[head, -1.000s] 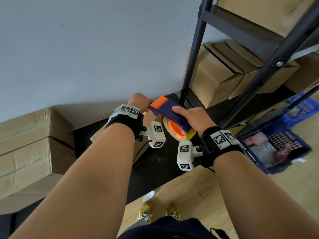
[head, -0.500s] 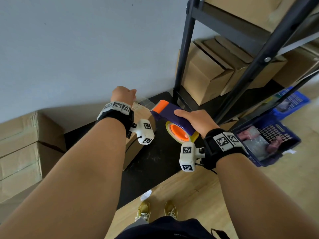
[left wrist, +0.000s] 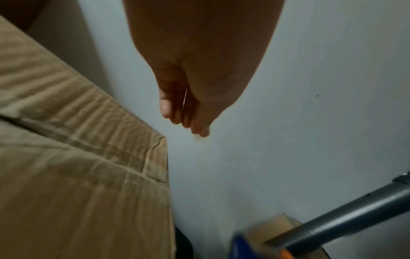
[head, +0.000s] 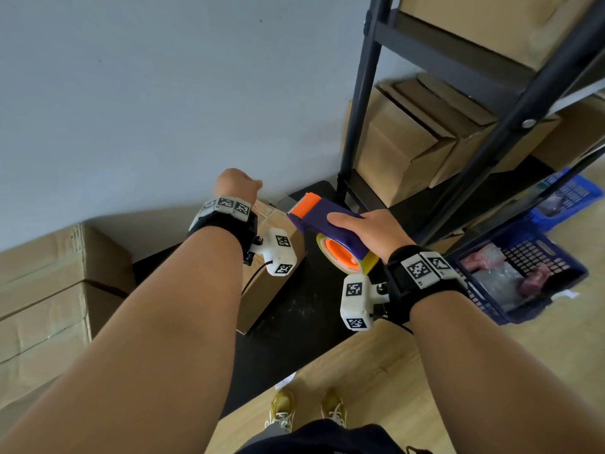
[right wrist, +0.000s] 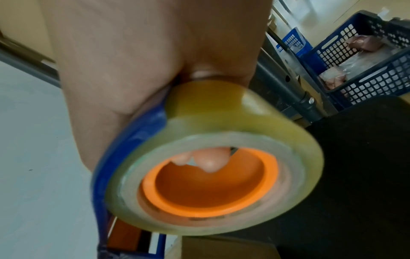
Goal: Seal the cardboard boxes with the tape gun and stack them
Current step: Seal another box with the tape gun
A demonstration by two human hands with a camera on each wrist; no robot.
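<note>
Under the right hand [head: 376, 232], curled fingers [right wrist: 210, 161] grip the tape gun [head: 330, 224]; left hand [head: 237, 183] fingers look curled, perhaps pinching tape, above a half-hidden box [head: 271, 283].

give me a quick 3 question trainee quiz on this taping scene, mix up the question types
1. True or false: the right hand grips the purple and orange plastic tape gun.
2. The blue perforated plastic crate lies on which side of the black metal shelving rack? A) the person's left B) the person's right C) on its top shelf
3. Fill in: the small brown cardboard box on the black mat sits below the ____ hand.

Key: 1 true; 2 B; 3 left
</note>
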